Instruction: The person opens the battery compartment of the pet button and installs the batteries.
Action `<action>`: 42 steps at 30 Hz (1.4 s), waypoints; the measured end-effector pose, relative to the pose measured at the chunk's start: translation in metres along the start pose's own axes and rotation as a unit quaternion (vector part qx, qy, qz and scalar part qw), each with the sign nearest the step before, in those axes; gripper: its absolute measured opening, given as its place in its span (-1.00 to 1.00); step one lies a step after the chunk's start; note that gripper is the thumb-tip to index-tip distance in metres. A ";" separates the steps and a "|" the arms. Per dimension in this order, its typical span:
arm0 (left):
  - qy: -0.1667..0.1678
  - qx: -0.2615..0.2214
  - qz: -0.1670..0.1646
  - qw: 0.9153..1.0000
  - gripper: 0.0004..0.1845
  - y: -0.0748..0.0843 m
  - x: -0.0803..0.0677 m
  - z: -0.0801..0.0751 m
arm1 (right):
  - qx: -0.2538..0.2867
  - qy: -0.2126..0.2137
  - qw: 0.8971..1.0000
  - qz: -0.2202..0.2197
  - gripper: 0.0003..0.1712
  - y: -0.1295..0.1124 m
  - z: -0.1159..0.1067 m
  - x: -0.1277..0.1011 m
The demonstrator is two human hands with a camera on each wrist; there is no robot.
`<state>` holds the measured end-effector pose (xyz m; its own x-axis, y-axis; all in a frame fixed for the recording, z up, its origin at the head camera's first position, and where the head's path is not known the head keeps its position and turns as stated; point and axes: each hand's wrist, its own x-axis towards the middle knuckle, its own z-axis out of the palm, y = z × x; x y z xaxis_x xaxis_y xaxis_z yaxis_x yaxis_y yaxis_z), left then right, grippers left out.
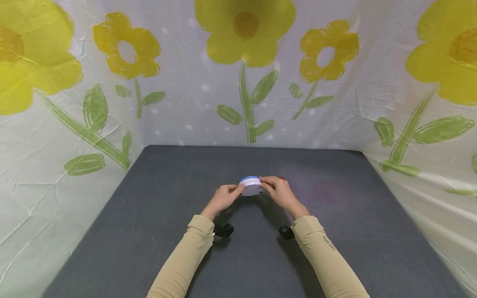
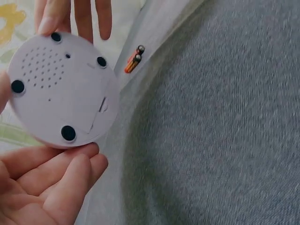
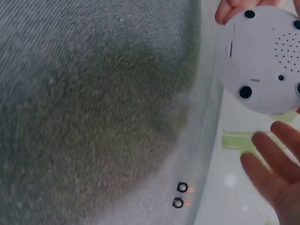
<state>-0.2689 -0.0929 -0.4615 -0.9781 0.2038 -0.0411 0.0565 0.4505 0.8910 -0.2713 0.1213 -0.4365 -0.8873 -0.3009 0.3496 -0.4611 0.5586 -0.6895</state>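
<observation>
A round white device (image 1: pixel 251 190) with a blue far rim is held up over the dark table between both hands. My left hand (image 1: pixel 224 197) pinches its left edge, and my right hand (image 1: pixel 281 193) grips the right edge between thumb and fingers. Its underside (image 2: pixel 77 93) faces the wrist cameras, showing black round feet, a cluster of speaker holes and a battery cover that sits in place. In the right wrist view several right-hand fingers (image 3: pixel 269 171) stretch out beside the device (image 3: pixel 262 61). Two small orange and black batteries (image 2: pixel 134 59) lie beyond the hands.
The dark grey tabletop (image 1: pixel 164 240) spreads under both arms. White curtains with yellow flowers (image 1: pixel 179 103) enclose it at the back and sides. A small red spot (image 1: pixel 282 179) shows just behind the right hand. Black wrist camera mounts (image 1: pixel 223 230) hang below the sleeves.
</observation>
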 end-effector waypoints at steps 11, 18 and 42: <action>-0.001 0.111 0.074 0.991 0.06 0.015 -0.006 0.007 | -0.010 0.048 0.998 0.034 -0.73 -0.007 0.003 0.004; 0.001 0.133 0.124 0.983 0.19 0.021 -0.005 0.010 | -0.018 0.072 0.996 0.053 -0.78 -0.011 -0.001 0.008; -0.002 0.057 0.171 0.984 0.06 -0.002 -0.008 0.014 | 0.030 -0.142 0.988 0.045 0.12 0.003 0.000 -0.009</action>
<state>-0.2585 -0.0832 -0.4698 -0.8973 0.3637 0.2501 0.4041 0.4490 0.7969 -0.2644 0.1258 -0.4413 -0.8813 -0.4620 0.0995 -0.3723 0.5490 -0.7483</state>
